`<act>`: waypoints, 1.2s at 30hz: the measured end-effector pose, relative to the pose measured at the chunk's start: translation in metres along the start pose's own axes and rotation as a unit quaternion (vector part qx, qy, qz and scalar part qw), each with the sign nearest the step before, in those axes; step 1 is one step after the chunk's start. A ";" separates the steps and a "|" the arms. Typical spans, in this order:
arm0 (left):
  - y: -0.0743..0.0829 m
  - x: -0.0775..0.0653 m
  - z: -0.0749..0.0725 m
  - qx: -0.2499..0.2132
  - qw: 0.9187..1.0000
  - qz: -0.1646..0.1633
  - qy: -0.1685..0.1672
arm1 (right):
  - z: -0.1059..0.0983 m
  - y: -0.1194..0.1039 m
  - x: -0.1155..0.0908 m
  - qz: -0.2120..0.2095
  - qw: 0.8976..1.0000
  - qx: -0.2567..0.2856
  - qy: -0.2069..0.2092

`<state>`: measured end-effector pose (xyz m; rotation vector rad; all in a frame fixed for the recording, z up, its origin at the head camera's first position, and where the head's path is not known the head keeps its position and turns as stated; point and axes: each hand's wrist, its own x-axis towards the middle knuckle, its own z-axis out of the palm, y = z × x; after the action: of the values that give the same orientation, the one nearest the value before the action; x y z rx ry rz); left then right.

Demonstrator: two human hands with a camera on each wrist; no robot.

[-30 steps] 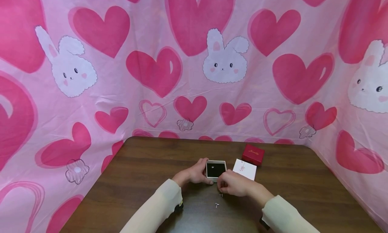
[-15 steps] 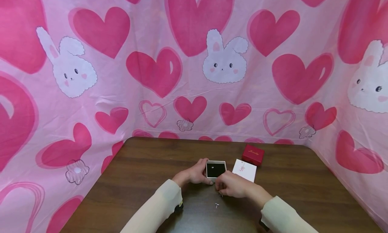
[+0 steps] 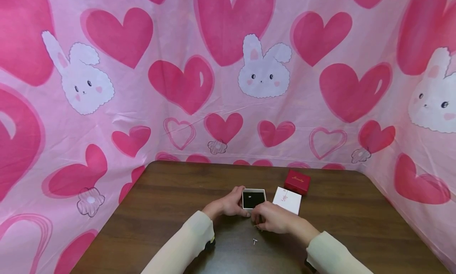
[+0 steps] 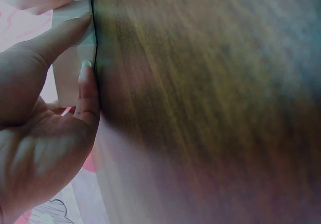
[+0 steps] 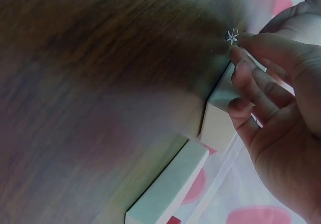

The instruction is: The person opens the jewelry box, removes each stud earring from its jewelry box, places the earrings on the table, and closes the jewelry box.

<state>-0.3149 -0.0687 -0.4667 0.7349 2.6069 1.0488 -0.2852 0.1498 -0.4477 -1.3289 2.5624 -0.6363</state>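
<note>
My left hand (image 3: 233, 202) grips the left side of a small open white jewelry box (image 3: 254, 189) with a black insert (image 3: 253, 203). One tiny silver star earring (image 3: 249, 196) sits on that insert. In the left wrist view, thumb and fingers press the box's pale wall (image 4: 66, 86). Just in front of the box, my right hand (image 3: 273, 217) pinches a star-shaped stud earring (image 5: 232, 36) between thumb and index fingertips, low over the table; the other fingers are curled. Another small silver earring (image 3: 255, 241) lies on the wood nearer to me.
A white box lid (image 3: 287, 199) with a pink print lies right of the open box, partly behind my right hand. Behind it stands a red jewelry box (image 3: 297, 182) with gold lettering. Pink heart-and-rabbit cloth (image 3: 228, 103) surrounds the brown wooden table (image 3: 185, 183).
My right hand has shifted slightly left, and the small silver piece under its fingertips now appears between them. My left hand and the box stay in place.
</note>
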 end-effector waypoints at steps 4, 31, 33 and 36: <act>0.001 0.000 -0.001 -0.007 1.000 -0.003 -0.002 | -0.002 0.001 -0.001 -0.006 1.000 0.001 0.003; 0.002 -0.001 -0.001 -0.002 1.000 0.003 -0.004 | -0.030 0.007 -0.001 -0.002 0.998 -0.027 0.060; 0.002 0.000 -0.001 0.000 1.000 0.001 -0.004 | -0.033 0.009 0.000 0.007 0.998 -0.029 0.058; 0.002 0.000 -0.002 -0.001 1.000 0.004 -0.001 | -0.036 0.011 0.003 0.015 0.997 -0.038 0.064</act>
<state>-0.3148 -0.0685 -0.4639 0.7461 2.6019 1.0522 -0.3073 0.1632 -0.4208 -1.3093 2.7296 -0.6441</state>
